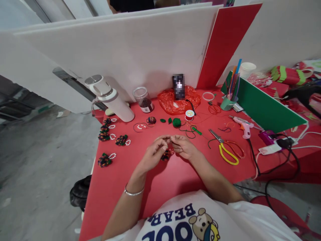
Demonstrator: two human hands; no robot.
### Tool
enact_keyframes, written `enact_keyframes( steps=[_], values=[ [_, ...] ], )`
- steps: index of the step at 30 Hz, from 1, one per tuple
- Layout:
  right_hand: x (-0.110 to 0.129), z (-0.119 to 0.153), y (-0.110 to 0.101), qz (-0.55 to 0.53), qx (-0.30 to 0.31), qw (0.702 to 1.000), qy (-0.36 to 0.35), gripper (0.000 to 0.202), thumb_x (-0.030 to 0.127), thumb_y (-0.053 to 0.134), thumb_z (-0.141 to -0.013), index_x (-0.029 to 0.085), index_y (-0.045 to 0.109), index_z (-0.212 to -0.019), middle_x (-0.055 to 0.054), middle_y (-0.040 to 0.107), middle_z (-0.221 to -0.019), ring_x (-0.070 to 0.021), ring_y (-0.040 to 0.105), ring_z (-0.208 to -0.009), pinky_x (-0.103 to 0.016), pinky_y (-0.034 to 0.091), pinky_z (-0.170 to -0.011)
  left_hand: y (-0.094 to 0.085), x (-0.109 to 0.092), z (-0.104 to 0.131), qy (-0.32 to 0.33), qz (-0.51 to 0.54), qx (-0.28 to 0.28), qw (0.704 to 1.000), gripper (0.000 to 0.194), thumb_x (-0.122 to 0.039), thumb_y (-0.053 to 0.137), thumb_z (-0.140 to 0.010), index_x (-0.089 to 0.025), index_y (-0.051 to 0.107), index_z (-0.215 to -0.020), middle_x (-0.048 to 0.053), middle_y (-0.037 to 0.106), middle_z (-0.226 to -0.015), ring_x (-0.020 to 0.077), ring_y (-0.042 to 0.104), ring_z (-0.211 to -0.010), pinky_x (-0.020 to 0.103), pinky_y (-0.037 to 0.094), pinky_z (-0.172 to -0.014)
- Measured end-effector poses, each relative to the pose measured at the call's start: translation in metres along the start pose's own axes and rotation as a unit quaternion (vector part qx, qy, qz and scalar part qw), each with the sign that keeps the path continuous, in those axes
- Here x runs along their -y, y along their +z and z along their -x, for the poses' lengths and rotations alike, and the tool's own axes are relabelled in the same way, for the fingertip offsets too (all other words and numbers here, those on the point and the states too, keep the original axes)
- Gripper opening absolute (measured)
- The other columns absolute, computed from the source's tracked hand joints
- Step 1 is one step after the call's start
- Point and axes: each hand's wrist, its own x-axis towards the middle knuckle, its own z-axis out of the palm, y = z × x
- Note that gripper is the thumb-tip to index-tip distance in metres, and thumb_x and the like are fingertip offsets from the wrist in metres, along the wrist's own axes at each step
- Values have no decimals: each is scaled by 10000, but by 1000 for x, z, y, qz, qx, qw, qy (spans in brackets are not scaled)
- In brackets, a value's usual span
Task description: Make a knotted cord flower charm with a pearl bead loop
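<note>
My left hand and my right hand meet over the red table, fingertips pinched together on something too small to make out. Just beneath them lies a dark multicoloured yarn piece, partly hidden by the fingers. Beyond my hands are a green yarn ball, two green leaf shapes, a multicoloured yarn ball and some white beads. A green-handled crochet hook and a spool of red thread lie beyond my right hand.
Several yarn pieces with bead loops line the left side. A white tumbler, a jar and a phone on a red bag stand behind. Scissors, a glue gun and a power strip are right.
</note>
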Motion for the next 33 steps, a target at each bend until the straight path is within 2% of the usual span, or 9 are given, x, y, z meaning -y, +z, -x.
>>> enact_keyframes(
  steps=[5, 8, 12, 15, 17, 20, 24, 29, 33],
  values=[
    [0, -1, 1, 0, -26, 999, -37, 348, 397, 890, -677, 127, 677, -729, 2, 669, -741, 22, 218, -404, -144, 153, -327, 3, 6, -4, 27, -16, -111, 993, 222, -352, 698, -875, -192, 686, -722, 128, 643, -1132, 283, 600, -1176, 441, 472, -1041],
    [2, 1, 6, -20, -18, 999, -27, 318, 367, 878, -702, 135, 663, -731, 25, 629, -690, 15, 206, -410, -132, 163, -333, 10, 6, -3, 4, 124, -126, 984, 229, -349, 745, -838, -178, 687, -697, 117, 613, -1195, 260, 644, -1113, 392, 559, -922],
    [0, 2, 9, -30, -7, 999, -18, 313, 358, 880, -688, 150, 648, -718, 67, 523, -574, -2, 187, -418, -138, 169, -351, 21, 5, -6, -51, 335, -148, 929, 238, -313, 838, -712, -156, 663, -677, 69, 636, -1020, 150, 673, -806, 300, 597, -738],
    [-6, -1, 7, 27, -51, 997, -60, 350, 441, 864, -682, 155, 664, -709, 70, 496, -538, -15, 188, -410, -169, 149, -350, 24, 5, -9, -66, 403, -159, 899, 186, -278, 811, -691, -170, 662, -719, 26, 664, -870, 65, 556, -569, 271, 571, -665],
    [-9, -2, 4, 84, -89, 987, -102, 362, 499, 823, -714, 168, 677, -731, 72, 484, -517, -31, 222, -400, -187, 178, -355, 25, 6, -11, -80, 385, -174, 903, 176, -253, 800, -679, -184, 659, -758, 13, 681, -845, 51, 500, -506, 240, 522, -581],
    [-12, 0, 3, 206, -131, 954, -175, 309, 495, 731, -811, 189, 695, -789, 34, 573, -574, -81, 423, -455, -215, 351, -427, 28, 8, -12, -120, 268, -189, 937, 222, -207, 823, -632, -182, 656, -775, 14, 694, -815, 55, 493, -511, 196, 430, -503],
    [-12, 5, 3, 381, -145, 871, -275, 223, 388, 625, -904, 195, 710, -832, -46, 728, -829, -156, 638, -710, -273, 508, -655, 31, 9, -14, -144, 179, -179, 956, 270, -208, 845, -589, -181, 648, -771, -9, 662, -692, 84, 555, -577, 199, 448, -565],
    [-7, 7, 2, 434, -123, 835, -315, 204, 342, 565, -951, 213, 675, -837, -54, 741, -934, -178, 679, -872, -292, 520, -800, 29, 9, -14, -195, 204, -127, 951, 294, -344, 877, -618, -153, 703, -760, 11, 660, -653, 98, 577, -562, 215, 463, -553],
    [0, 7, 0, 467, -107, 812, -334, 207, 318, 517, -986, 218, 618, -836, -93, 683, -1233, -193, 648, -1085, -314, 495, -901, 25, 13, -12, -241, 306, -82, 917, 324, -380, 888, -643, -127, 722, -761, 8, 622, -592, 92, 556, -497, 209, 460, -497]
  ],
)
